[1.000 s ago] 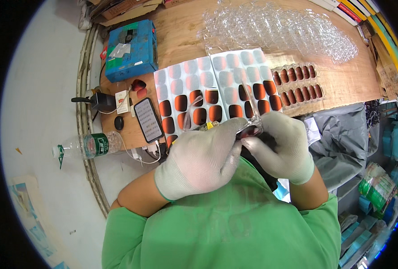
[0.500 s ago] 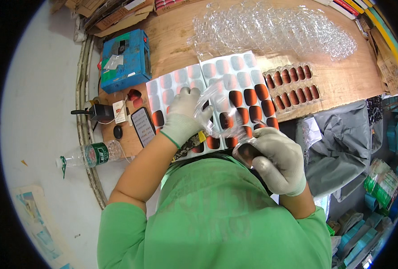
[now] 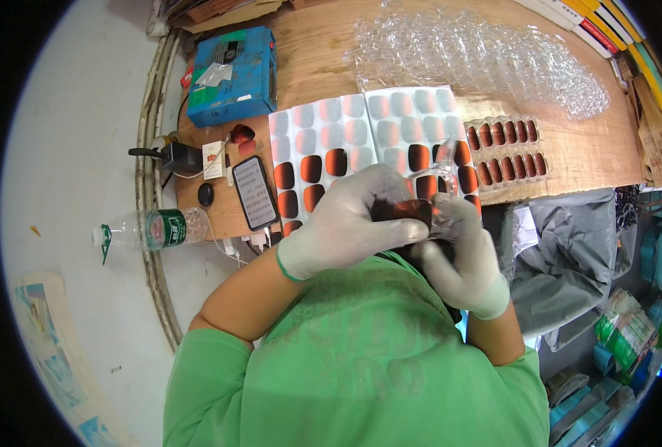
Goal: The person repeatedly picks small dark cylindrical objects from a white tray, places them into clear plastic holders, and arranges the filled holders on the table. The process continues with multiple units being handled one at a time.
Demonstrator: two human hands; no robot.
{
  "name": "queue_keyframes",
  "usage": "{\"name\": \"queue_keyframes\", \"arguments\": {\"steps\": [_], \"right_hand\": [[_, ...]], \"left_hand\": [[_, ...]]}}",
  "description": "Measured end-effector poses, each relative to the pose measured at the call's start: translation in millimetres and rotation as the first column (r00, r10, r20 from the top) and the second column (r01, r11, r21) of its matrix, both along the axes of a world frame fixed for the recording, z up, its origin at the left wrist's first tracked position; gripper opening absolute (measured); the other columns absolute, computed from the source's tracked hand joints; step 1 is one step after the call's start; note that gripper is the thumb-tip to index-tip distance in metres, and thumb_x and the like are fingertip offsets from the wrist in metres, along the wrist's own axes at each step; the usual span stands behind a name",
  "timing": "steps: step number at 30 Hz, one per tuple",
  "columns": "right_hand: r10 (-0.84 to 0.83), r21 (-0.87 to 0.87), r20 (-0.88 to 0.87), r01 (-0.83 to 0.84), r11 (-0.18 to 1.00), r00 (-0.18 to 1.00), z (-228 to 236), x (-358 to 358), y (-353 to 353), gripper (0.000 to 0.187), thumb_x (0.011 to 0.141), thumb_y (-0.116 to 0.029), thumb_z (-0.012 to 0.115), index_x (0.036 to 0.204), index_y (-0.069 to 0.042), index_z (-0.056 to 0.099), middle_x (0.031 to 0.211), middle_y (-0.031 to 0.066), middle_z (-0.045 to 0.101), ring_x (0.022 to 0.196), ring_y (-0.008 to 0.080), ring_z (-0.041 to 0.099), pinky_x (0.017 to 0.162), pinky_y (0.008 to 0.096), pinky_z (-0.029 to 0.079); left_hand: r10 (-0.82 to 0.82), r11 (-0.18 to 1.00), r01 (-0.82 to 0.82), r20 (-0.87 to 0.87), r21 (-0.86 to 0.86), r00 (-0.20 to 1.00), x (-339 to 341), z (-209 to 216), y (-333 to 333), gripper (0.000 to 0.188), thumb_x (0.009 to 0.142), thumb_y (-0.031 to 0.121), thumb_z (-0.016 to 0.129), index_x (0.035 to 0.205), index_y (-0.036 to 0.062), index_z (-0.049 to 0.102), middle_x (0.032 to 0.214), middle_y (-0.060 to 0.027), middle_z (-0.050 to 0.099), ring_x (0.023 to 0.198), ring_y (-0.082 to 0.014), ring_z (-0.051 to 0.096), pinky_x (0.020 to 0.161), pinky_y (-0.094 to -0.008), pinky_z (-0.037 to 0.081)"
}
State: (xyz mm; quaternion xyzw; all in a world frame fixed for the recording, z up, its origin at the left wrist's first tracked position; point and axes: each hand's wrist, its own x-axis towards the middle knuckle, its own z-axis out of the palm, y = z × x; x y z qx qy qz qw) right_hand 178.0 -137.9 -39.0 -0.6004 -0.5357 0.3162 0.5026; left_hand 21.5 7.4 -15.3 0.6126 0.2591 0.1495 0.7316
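A pale wall (image 3: 70, 149) runs down the left side of the room, and from it a wooden table (image 3: 584, 153) stretches across in front of a person in a green shirt (image 3: 360, 357). Grey cloth (image 3: 569, 261) hangs in folds to the right. A big heap of clear plastic frames (image 3: 480, 59) covers the table's far side. Nearer lie two white sheets (image 3: 371, 134) bearing brown-orange lenses and greyish patches, with a blue box (image 3: 252, 86) to their left. A clear bottle (image 3: 148, 229) points its cap leftward.

Over the sheets' near edge, the two gloved hands are close together. The left hand (image 3: 353, 223) pinches a dark lens (image 3: 411, 211) between thumb and fingers, just in front of the shirt. The right hand (image 3: 465, 257) is right beside it, clear plastic at its fingertips; I can't tell how firmly it grips. A phone (image 3: 256, 194) lies left of the sheets.
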Motion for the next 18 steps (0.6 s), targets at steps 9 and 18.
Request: {"name": "queue_keyframes", "arguments": {"steps": [9, 18], "right_hand": [[0.012, -0.114, -0.502, -0.080, 0.990, 0.865, 21.2, -4.3, -3.5, 0.016, 0.090, -0.001, 0.068, 0.103, 0.007, 0.063, 0.088, 0.0116, 0.075, 0.077, 0.0108, 0.069, 0.072, 0.0263, 0.055], [0.175, -0.144, -0.295, -0.225, 0.964, 0.939, 22.0, 3.2, -4.4, 0.020, 0.097, -0.006, 0.058, 0.112, 0.005, 0.066, 0.086, 0.0080, 0.073, 0.078, 0.0133, 0.067, 0.075, 0.0281, 0.054]], "left_hand": [[0.006, 0.938, 0.057, 0.181, -0.341, 0.983, -11.7, 8.3, -5.1, 0.017, 0.087, 0.004, 0.073, 0.100, -0.0016, 0.063, 0.098, -0.0090, 0.067, 0.076, -0.0113, 0.062, 0.065, -0.0274, 0.051], [-0.156, 0.987, 0.150, 0.144, 0.052, 0.977, -23.4, 6.0, -6.8, 0.012, 0.091, 0.002, 0.066, 0.101, -0.0038, 0.063, 0.098, -0.0092, 0.064, 0.086, -0.0155, 0.066, 0.075, -0.0322, 0.053]]}}
